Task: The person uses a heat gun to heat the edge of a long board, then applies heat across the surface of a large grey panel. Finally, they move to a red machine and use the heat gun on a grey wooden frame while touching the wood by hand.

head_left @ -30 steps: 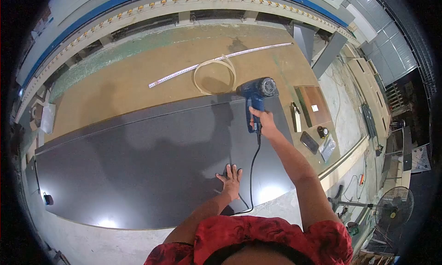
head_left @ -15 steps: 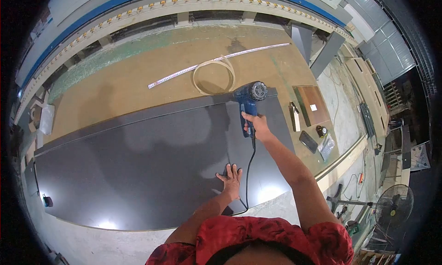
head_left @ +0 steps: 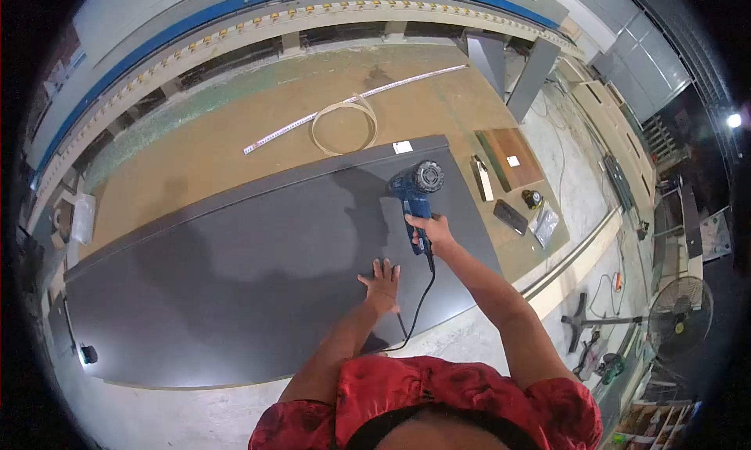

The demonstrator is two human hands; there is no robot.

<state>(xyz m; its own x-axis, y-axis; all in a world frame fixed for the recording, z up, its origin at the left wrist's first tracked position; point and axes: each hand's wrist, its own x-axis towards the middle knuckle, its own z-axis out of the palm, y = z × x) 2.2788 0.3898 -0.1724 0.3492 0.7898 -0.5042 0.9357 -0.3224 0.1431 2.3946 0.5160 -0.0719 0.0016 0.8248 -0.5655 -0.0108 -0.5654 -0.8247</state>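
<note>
A long dark grey panel (head_left: 235,293) lies across the table. Over its right part my right hand (head_left: 430,232) grips the handle of a blue heat gun (head_left: 411,196), whose black cord runs down toward the panel's near edge. My left hand (head_left: 382,286) rests flat on the panel with fingers spread, left of the cord. A small white label (head_left: 402,147) shows near the panel's far right corner.
Beyond the panel, a coiled strip (head_left: 315,129) and a white measuring tape (head_left: 289,129) lie on the brown table (head_left: 195,145). To the right are a wooden board (head_left: 516,159), a phone (head_left: 510,217) and a plastic bag (head_left: 544,226). A fan (head_left: 680,317) stands lower right.
The heat gun in my right hand has moved nearer on the panel, uncovering the white label. My left hand is slightly farther up the panel. The view has shifted.
</note>
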